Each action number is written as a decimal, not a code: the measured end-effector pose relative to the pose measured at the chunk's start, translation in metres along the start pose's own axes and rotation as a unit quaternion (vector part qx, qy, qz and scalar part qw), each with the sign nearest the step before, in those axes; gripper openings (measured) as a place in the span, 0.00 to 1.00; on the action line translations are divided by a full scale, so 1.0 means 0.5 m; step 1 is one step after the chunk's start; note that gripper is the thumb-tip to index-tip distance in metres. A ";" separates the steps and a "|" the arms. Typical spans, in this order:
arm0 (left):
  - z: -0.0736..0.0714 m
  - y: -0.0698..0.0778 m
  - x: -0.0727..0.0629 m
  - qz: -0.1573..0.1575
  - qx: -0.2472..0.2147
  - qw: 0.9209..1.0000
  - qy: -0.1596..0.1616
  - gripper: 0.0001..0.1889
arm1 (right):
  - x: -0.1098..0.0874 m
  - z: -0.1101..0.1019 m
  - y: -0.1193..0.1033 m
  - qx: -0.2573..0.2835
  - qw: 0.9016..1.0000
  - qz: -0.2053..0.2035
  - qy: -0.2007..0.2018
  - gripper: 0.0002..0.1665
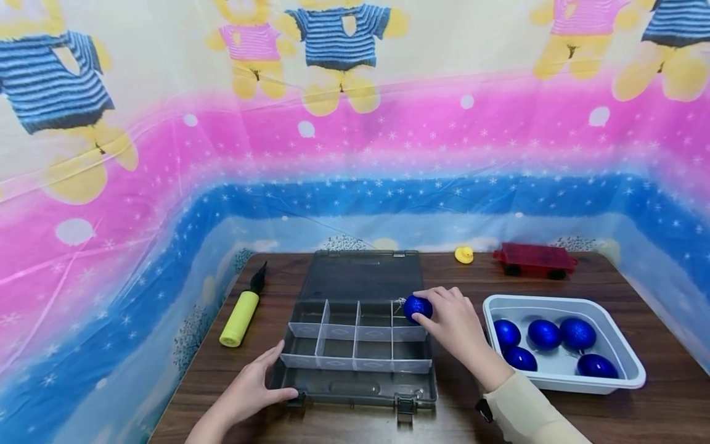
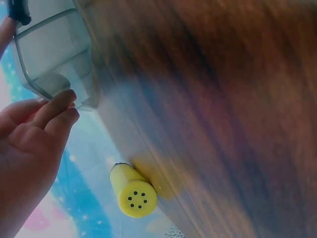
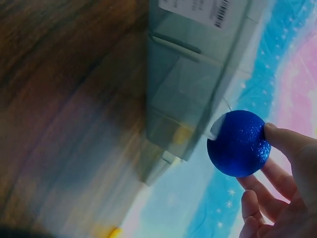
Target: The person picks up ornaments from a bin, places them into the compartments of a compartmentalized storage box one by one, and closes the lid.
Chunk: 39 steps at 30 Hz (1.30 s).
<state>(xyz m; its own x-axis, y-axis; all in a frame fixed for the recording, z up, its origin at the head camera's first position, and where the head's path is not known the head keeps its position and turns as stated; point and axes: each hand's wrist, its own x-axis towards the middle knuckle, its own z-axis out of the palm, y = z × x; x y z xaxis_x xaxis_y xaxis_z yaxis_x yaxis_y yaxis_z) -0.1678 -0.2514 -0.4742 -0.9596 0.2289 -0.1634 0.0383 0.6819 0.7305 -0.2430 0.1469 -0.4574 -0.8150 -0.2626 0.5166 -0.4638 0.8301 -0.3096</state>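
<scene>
A smoky clear plastic organizer box [image 1: 355, 388] lies with its lid folded back on the table, its inside split by dividers into several compartments. My right hand [image 1: 452, 324] pinches a glittery blue Christmas ball [image 1: 417, 308] between thumb and fingers, over the back right compartment. In the right wrist view the ball [image 3: 239, 144] overlaps the box's upper edge. At the box's left side my left hand [image 1: 249, 385] rests, thumb by the front left latch and fingers along the side wall. The left wrist view shows those fingers [image 2: 62, 106] at the box wall.
A white plastic tub [image 1: 610, 388] with several blue balls [image 1: 578, 333] stands at the right. Left of the box lies a yellow hand pump [image 1: 240, 317] with a black nozzle. A yellow rubber duck [image 1: 464, 254] and a red toy cart [image 1: 535, 260] sit at the back edge.
</scene>
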 end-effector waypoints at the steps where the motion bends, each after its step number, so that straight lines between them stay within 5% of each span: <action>1: 0.001 0.000 0.000 0.000 0.000 1.000 0.000 0.50 | 0.000 0.004 0.000 -0.002 1.000 0.000 0.001 0.25; 19: 0.008 0.001 -0.005 -0.012 -0.008 1.000 0.000 0.51 | 0.002 0.043 -0.002 -0.021 0.999 0.003 -0.033 0.26; 27: 0.007 0.002 -0.005 -0.016 -0.010 1.000 0.001 0.51 | 0.004 0.051 -0.005 -0.015 0.999 -0.001 -0.035 0.17; 39: 0.005 0.003 -0.005 -0.019 -0.023 1.000 -0.011 0.50 | -0.017 0.019 -0.007 -0.031 0.999 -0.018 -0.028 0.13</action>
<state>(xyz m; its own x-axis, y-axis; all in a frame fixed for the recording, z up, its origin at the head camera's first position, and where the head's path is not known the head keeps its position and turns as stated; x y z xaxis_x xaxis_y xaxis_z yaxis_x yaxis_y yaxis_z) -0.1648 -0.2491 -0.4746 -0.9536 0.2194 -0.2061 -0.0111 0.6584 0.7526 -0.2375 0.1415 -0.4685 -0.8166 -0.3191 0.4810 -0.4726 0.8481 -0.2396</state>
